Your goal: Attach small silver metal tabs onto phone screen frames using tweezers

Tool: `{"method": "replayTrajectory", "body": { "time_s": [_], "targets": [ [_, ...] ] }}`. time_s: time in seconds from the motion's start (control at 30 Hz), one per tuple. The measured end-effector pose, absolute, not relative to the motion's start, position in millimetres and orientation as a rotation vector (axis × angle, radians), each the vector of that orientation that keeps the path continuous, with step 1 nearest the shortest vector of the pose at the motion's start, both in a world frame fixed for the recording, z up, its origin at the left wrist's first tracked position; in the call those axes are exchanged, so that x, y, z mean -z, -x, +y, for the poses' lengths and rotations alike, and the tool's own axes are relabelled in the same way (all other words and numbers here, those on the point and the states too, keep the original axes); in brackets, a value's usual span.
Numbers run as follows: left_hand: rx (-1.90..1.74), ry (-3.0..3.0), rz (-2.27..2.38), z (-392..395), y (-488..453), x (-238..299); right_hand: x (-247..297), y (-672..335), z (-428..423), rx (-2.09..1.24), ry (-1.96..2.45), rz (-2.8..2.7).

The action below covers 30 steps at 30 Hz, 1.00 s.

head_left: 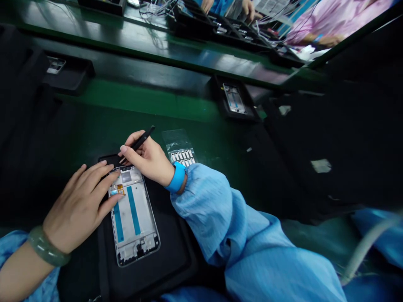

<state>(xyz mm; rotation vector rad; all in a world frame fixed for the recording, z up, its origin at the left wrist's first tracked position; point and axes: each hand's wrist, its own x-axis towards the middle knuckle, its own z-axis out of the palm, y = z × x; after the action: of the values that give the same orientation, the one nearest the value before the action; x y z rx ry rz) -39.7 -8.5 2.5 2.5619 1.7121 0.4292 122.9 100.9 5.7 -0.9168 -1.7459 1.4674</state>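
Observation:
A silver phone frame [143,209] with two blue adhesive strips lies on a black tray [170,260] in front of me. My left hand [82,197] rests on its upper left side with the fingers stretched out, near a small orange flex cable [120,189]. Black tweezers [143,138] are pinched between the fingers of my right hand [149,159]. Their tips point down at the top edge of the frame; whether they grip anything is too small to tell. Just beyond my right wrist lies a clear sheet [176,140] with rows of small white stickers.
At the back right, a black tray [218,100] holds another phone frame [234,100]. A further black tray [71,79] with a phone part stands back left. Dark cloth-like panels [299,159] flank both sides. Across the bench, co-workers' hands [248,9] are near black bins and cables.

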Motion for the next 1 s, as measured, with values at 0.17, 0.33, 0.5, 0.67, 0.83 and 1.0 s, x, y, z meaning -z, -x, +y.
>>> {"method": "replayTrajectory", "body": {
  "time_s": [0.17,0.33,0.5,0.67,0.83,1.0],
  "targets": [
    [-0.420,-2.564,1.716,-9,39,-3,-11,-126,98,-1.260,0.926,-1.970],
    [-0.416,-2.569,1.715,-9,39,-3,-14,-124,94,-1.029,0.906,-2.084],
    [-0.403,-2.569,1.716,-8,39,-3,-13,-124,94,-0.979,0.878,-2.113],
    [-0.416,-2.587,1.711,-9,39,-3,-14,-124,95,-0.833,0.846,-2.204],
    [-0.399,-2.590,1.712,-9,39,-2,-17,-124,96,-0.767,0.745,-2.317],
    [-0.402,-2.604,1.709,-9,40,-2,-17,-124,99,-0.781,0.781,-2.348]
  ]
}}
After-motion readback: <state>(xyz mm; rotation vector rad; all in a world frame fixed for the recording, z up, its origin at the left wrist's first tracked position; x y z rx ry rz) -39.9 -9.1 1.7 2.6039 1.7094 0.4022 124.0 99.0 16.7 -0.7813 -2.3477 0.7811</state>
